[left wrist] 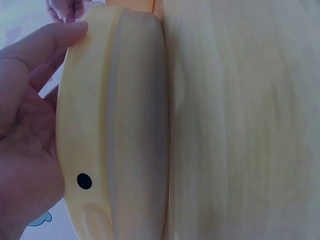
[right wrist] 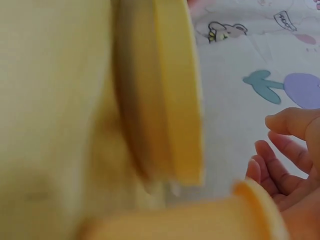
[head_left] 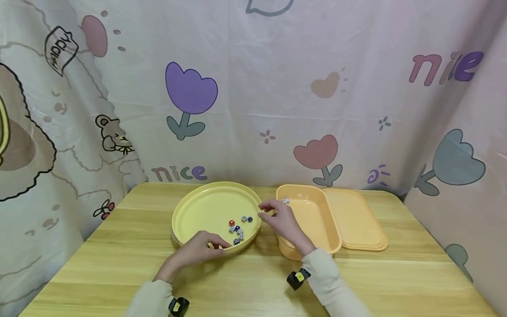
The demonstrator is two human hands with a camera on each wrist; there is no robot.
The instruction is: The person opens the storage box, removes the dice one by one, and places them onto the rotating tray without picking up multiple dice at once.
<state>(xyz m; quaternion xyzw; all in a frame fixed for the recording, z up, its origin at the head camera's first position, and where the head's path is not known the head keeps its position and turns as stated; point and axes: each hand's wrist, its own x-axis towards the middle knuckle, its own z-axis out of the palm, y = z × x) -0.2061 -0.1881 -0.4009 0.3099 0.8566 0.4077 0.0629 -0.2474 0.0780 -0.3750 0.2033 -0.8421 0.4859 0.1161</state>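
A round yellow tray (head_left: 206, 207) holds several small dice: a red die (head_left: 231, 223), dark blue dice (head_left: 250, 219) and white dice (head_left: 244, 219) cluster toward its near right side. My left hand (head_left: 200, 248) grips the tray's near rim; in the left wrist view the thumb (left wrist: 75, 32) lies against the rim's outer side and the other fingers are partly hidden behind it. Between the tray and an orange-yellow box (head_left: 334, 220), my right hand (head_left: 283, 220) hovers with loosely bent fingers, thumb and forefinger apart. Nothing shows between them in the right wrist view.
White dice (head_left: 285, 200) lie inside the box at its far left corner. Right of the box, a matching flat lid (head_left: 362, 220) lies on the wooden table (head_left: 245, 286). A printed curtain (head_left: 253, 88) hangs behind the table and along its sides.
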